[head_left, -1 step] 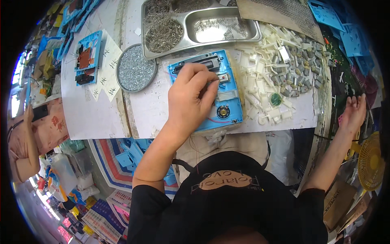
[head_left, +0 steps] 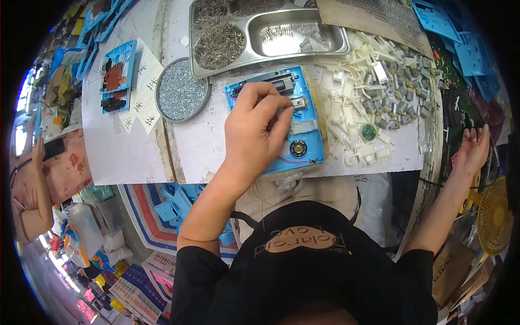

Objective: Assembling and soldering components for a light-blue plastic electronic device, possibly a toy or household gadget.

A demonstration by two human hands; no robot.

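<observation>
My left hand is over a blue plastic casing, thumb and fingertips pinched together near a small white part fitted in it. What the pinch holds, if anything, is hidden. The casing also carries a dark cylinder, a round black speaker and thin red wires. Far to the right, my right hand has its fingers stretched out, palm up, with nothing visible in it. It is nearest to a dark green surface strewn with small white pieces.
A steel compartment tray of springs and small metal parts stands behind the casing; a round dish of screws sits left. White plastic parts and small grey motors are heaped right. Another filled blue casing lies farther left. A person's arm shows at far left.
</observation>
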